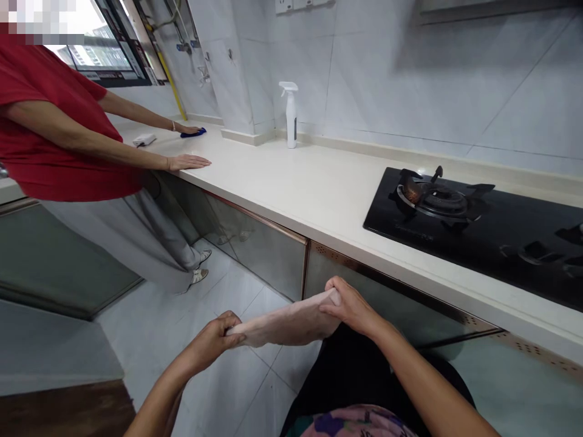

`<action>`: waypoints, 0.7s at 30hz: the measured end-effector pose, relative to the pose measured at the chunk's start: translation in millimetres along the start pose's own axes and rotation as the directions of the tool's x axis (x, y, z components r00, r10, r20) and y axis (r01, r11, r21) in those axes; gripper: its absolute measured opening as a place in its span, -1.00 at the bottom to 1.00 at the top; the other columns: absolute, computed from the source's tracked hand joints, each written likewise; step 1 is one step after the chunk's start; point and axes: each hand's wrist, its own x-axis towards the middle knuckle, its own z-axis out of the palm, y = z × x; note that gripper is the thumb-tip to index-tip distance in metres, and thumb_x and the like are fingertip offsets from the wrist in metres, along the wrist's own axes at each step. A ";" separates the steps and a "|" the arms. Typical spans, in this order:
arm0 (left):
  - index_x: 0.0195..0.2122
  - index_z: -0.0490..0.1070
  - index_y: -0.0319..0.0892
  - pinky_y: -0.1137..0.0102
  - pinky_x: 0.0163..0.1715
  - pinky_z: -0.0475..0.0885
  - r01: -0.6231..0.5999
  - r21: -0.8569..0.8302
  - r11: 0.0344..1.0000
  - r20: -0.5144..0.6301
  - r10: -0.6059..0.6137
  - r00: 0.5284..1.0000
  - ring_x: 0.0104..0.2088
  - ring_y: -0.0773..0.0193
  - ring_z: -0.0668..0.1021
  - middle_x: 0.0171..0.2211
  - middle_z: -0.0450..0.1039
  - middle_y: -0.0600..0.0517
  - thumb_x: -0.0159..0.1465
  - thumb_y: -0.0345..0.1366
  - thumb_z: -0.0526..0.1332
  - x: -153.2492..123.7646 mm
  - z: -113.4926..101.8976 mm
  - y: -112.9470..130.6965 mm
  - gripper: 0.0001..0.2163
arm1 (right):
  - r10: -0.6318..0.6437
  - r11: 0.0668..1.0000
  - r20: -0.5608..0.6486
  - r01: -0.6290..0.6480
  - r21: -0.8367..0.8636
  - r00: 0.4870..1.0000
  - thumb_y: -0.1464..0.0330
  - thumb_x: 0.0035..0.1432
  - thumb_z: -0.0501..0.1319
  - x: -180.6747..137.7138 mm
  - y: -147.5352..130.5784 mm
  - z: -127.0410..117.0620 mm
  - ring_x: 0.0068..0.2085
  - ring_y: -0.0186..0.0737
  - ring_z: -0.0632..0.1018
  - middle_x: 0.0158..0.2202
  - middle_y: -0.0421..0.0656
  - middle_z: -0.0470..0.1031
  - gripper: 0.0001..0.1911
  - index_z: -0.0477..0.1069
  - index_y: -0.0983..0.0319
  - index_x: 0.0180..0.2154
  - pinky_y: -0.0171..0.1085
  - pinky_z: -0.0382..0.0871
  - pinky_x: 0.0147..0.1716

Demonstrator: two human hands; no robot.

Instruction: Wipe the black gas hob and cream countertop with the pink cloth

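Observation:
A pale pinkish cloth (291, 323) is stretched between my two hands, in front of the lower cabinets and above the tiled floor. My left hand (223, 334) pinches its left end, thumb on the near side. At the other end my right hand (348, 306) grips the upper right corner, held a bit higher than the left. The cloth hangs slightly slack and looks folded along its top edge. Neither hand touches the white countertop (282, 185) beyond them.
A black gas hob (478, 224) is set into the counter at right. Against the wall stands a white spray bottle (291, 115). At left, a person in a red top (68, 133) presses a dark blue cloth (194, 132) on the counter, near a small white box (144, 140).

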 end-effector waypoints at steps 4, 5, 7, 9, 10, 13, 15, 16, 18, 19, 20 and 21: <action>-0.36 0.47 -0.12 0.36 -0.24 0.35 -0.017 0.042 0.999 -0.011 0.017 1.000 -0.24 0.16 0.47 -0.23 0.41 0.01 0.19 -0.09 0.19 3.9 -6.0 -0.9 -0.78 | -0.073 0.997 0.005 0.073 -0.008 0.997 0.37 0.12 0.18 3.6 5.9 -15.8 -0.17 -0.14 0.45 -0.22 -0.20 0.44 -0.87 0.37 0.13 -0.23 -0.20 0.27 -0.11; -0.33 0.49 -0.12 0.35 -0.21 0.35 -0.014 0.081 0.997 -0.008 0.015 1.000 -0.22 0.15 0.48 -0.22 0.42 0.00 0.19 -0.12 0.17 5.6 -6.1 -2.7 -0.79 | -0.074 0.997 0.009 0.074 -0.004 0.997 0.37 0.14 0.17 4.9 7.1 -18.1 -0.19 -0.14 0.45 -0.24 -0.20 0.45 -0.90 0.38 0.13 -0.25 -0.20 0.27 -0.12; -0.26 0.53 -0.11 0.33 -0.18 0.35 0.001 0.167 0.986 0.001 -0.002 1.000 -0.19 0.13 0.50 -0.21 0.44 -0.02 0.18 -0.18 0.15 9.0 -4.4 -7.5 -0.78 | -0.071 0.997 0.025 0.071 0.000 0.997 0.36 0.15 0.19 6.6 8.7 -19.4 -0.21 -0.15 0.46 -0.27 -0.19 0.48 -0.91 0.44 0.14 -0.27 -0.20 0.28 -0.15; -0.24 0.53 -0.11 0.33 -0.16 0.35 0.027 0.234 0.972 -0.007 -0.026 1.000 -0.19 0.12 0.52 -0.20 0.46 -0.03 0.15 -0.22 0.14 11.6 -1.4 -11.7 -0.77 | -0.062 0.998 0.039 0.061 0.003 0.997 0.38 0.12 0.21 6.3 9.4 -17.6 -0.22 -0.16 0.48 -0.25 -0.18 0.49 -0.85 0.51 0.14 -0.24 -0.21 0.28 -0.16; -0.25 0.51 -0.11 0.33 -0.17 0.35 0.037 0.255 0.966 -0.021 -0.032 0.999 -0.19 0.12 0.52 -0.20 0.47 -0.03 0.14 -0.23 0.14 12.1 -0.1 -12.9 -0.78 | -0.050 0.999 0.048 0.050 0.004 0.998 0.39 0.11 0.22 5.6 9.5 -16.4 -0.21 -0.16 0.48 -0.24 -0.19 0.48 -0.81 0.54 0.13 -0.21 -0.22 0.28 -0.17; -0.33 0.43 -0.11 0.34 -0.25 0.32 0.068 0.251 0.966 -0.103 -0.044 0.994 -0.26 0.14 0.50 -0.29 0.47 -0.01 0.14 -0.18 0.15 10.5 0.0 -10.3 -0.83 | -0.008 0.999 0.109 0.005 0.035 0.994 0.37 0.10 0.26 2.6 9.9 -17.1 -0.23 -0.17 0.49 -0.26 -0.20 0.46 -0.79 0.60 0.11 -0.20 -0.23 0.27 -0.20; -0.37 0.37 -0.10 0.36 -0.33 0.27 0.100 0.191 0.976 -0.143 -0.074 0.987 -0.35 0.17 0.45 -0.39 0.41 0.04 0.17 -0.06 0.16 7.4 -3.3 -3.8 -0.78 | 0.006 0.996 0.145 -0.019 0.085 0.989 0.32 0.12 0.28 1.4 10.8 -22.8 -0.24 -0.17 0.50 -0.27 -0.20 0.48 -0.82 0.63 0.11 -0.23 -0.23 0.28 -0.21; -0.37 0.35 -0.10 0.37 -0.37 0.25 0.119 0.152 0.981 -0.141 -0.097 0.985 -0.39 0.20 0.42 -0.43 0.37 0.07 0.17 0.00 0.16 5.5 -5.4 0.3 -0.74 | 0.012 0.993 0.147 -0.028 0.111 0.989 0.29 0.12 0.29 1.3 11.5 -26.8 -0.23 -0.16 0.50 -0.26 -0.19 0.50 -0.81 0.65 0.11 -0.23 -0.23 0.28 -0.21; -0.34 0.35 -0.10 0.39 -0.42 0.20 0.138 0.086 0.987 -0.093 -0.130 0.987 -0.43 0.23 0.38 -0.47 0.32 0.11 0.16 0.06 0.18 1.8 -9.3 8.2 -0.68 | 0.031 0.987 0.128 -0.050 0.150 0.991 0.24 0.12 0.31 1.9 13.1 -34.9 -0.21 -0.13 0.52 -0.24 -0.18 0.54 -0.79 0.67 0.11 -0.22 -0.22 0.29 -0.19; -0.33 0.36 -0.10 0.40 -0.42 0.19 0.136 0.072 0.988 -0.060 -0.132 0.989 -0.43 0.25 0.37 -0.47 0.31 0.12 0.14 0.06 0.20 0.1 -10.7 11.2 -0.68 | 0.045 0.985 0.118 -0.064 0.163 0.992 0.22 0.11 0.32 2.4 13.9 -38.3 -0.20 -0.12 0.52 -0.24 -0.18 0.56 -0.78 0.67 0.11 -0.22 -0.21 0.29 -0.19; -0.32 0.37 -0.10 0.41 -0.42 0.18 0.128 0.070 0.989 -0.027 -0.127 0.992 -0.42 0.25 0.37 -0.46 0.32 0.12 0.12 0.05 0.23 -1.6 -11.6 13.1 -0.68 | 0.062 0.982 0.110 -0.080 0.173 0.992 0.21 0.10 0.33 2.8 14.7 -40.7 -0.20 -0.11 0.52 -0.24 -0.18 0.58 -0.77 0.67 0.12 -0.22 -0.21 0.29 -0.20; -0.32 0.37 -0.11 0.41 -0.42 0.18 0.117 0.073 0.990 0.003 -0.117 0.993 -0.42 0.26 0.37 -0.45 0.32 0.13 0.10 0.03 0.25 -3.1 -12.0 13.6 -0.68 | 0.080 0.978 0.105 -0.098 0.183 0.991 0.20 0.08 0.34 2.9 15.4 -42.2 -0.21 -0.11 0.52 -0.25 -0.18 0.59 -0.76 0.67 0.13 -0.22 -0.21 0.28 -0.21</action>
